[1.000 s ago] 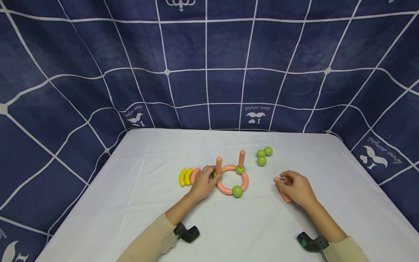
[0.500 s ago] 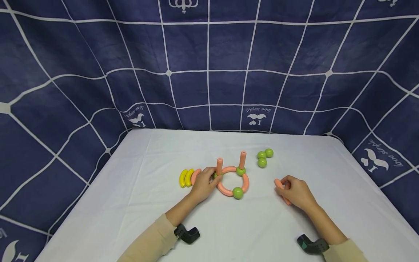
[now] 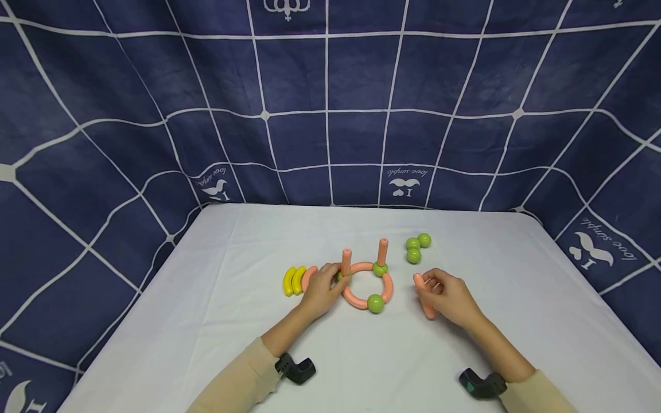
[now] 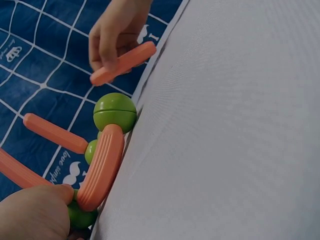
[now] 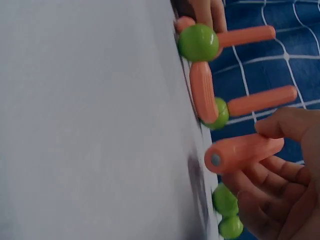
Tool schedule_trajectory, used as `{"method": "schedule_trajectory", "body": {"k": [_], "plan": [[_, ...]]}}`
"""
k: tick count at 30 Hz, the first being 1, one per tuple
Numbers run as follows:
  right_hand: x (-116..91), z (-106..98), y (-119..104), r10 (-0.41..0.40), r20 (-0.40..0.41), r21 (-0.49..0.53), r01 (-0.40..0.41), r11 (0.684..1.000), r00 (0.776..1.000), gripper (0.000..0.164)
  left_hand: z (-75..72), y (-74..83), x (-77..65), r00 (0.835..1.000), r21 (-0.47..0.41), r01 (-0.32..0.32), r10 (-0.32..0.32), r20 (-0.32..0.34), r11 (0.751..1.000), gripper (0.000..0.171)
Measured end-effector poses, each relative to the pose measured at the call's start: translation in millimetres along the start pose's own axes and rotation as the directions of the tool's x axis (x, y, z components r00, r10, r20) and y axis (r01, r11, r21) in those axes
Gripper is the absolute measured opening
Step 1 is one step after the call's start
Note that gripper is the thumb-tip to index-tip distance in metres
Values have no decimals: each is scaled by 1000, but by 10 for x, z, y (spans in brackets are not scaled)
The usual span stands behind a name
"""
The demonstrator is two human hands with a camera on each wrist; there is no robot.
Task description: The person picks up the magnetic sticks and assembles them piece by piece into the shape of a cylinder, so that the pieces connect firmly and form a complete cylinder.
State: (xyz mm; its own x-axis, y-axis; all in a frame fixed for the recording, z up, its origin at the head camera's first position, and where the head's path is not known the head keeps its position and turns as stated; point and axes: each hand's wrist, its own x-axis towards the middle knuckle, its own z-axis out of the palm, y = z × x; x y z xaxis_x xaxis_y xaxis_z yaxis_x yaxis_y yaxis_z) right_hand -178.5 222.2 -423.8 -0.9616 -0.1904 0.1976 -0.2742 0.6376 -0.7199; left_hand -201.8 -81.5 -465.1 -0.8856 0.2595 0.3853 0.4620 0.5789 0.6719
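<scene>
In the head view, curved orange sticks and green balls form a ring [image 3: 354,300] on the table. Two straight orange sticks stand upright on it, one [image 3: 346,261] over the left ball and one [image 3: 382,252] over the back ball. My left hand [image 3: 321,292] pinches the left green ball [image 4: 82,216], whose underside its fingers partly hide. Another green ball [image 3: 376,303] forms the front of the ring. Right of the ring, my right hand [image 3: 450,296] holds a loose orange stick [image 5: 245,151] between thumb and fingers; a grey disc shows in its end.
Several pieces lie left of the ring: yellow curved sticks [image 3: 290,281] and an orange curved stick [image 3: 308,277] partly behind the left hand. Loose green balls [image 3: 413,256] sit at the back right. A white cloth covers the table [image 3: 351,361]; a dark blue checked curtain [image 3: 356,137] surrounds it.
My right hand has lifted the orange stick and carried it left towards the ring. My left hand stays on its green ball.
</scene>
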Motion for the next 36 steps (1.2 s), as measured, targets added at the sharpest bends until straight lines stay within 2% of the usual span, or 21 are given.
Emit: {"method": "schedule_trajectory", "body": {"k": [4, 8, 12, 17, 22, 25, 30, 36], "plan": [[20, 70, -168, -32, 13, 125, 30, 992, 999, 25, 5, -9, -1, 1000, 1, 4, -4, 2, 1000, 28], [45, 157, -318, -78, 0, 234, 76, 969, 997, 28, -2, -18, 13, 1000, -6, 13, -13, 16, 1000, 27], [73, 259, -418, -165, -50, 284, 172, 943, 985, 26, -5, -32, 4, 1000, 7, 4, -4, 8, 1000, 28], [97, 353, -522, -285, -110, 251, 304, 919, 952, 25, 4, -40, -4, 1000, 4, -14, 14, -9, 1000, 29], [104, 436, -552, -345, -109, 206, 361, 909, 932, 27, 18, -60, 9, 996, 15, -77, 78, -38, 997, 28], [98, 475, -545, -350, -103, 198, 364, 910, 931, 28, 12, -55, 9, 997, 24, -64, 64, -33, 998, 31], [87, 513, -526, -332, -91, 204, 344, 917, 939, 27, -5, -40, 12, 1000, 0, -7, 7, -3, 1000, 30], [84, 556, -451, -321, -7, 169, 317, 933, 947, 21, -8, -19, 5, 1000, -5, 8, -8, 7, 1000, 30]]}}
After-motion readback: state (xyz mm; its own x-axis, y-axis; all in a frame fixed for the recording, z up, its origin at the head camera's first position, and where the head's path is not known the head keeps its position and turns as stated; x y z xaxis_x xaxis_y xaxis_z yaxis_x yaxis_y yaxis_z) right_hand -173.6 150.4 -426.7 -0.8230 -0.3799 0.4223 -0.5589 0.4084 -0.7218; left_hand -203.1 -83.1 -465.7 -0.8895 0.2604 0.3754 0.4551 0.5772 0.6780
